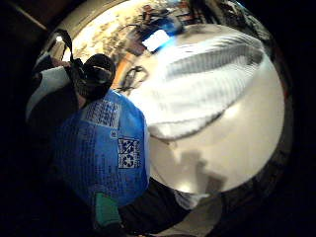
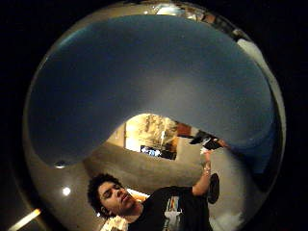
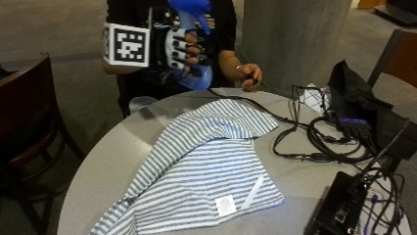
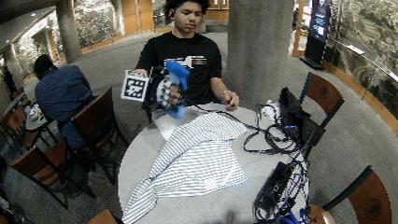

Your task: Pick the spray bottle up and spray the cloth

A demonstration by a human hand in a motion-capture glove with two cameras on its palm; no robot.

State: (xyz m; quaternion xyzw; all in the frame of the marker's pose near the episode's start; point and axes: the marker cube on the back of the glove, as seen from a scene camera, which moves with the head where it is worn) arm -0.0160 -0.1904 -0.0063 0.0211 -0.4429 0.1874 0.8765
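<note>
Pickup is done: gloved right hand (image 3: 186, 51) fingers (image 3: 193, 49) wrap the spray bottle (image 3: 196, 73) above the striped cloth (image 3: 202, 181). Spraying remains.

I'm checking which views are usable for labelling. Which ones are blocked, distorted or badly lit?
Thumb side palm view: the blue spray bottle fills most of the picture as a blurred mass. Little finger side palm view: strongly curved, with glare on the table. Outside view: evenly lit, striped cloth clear, bottle top cropped. Wide outside view: edges bend, everything visible.

Blue spray bottle (image 3: 194, 44); blue-and-white striped cloth (image 3: 202, 171); grey table (image 3: 110, 156).
</note>
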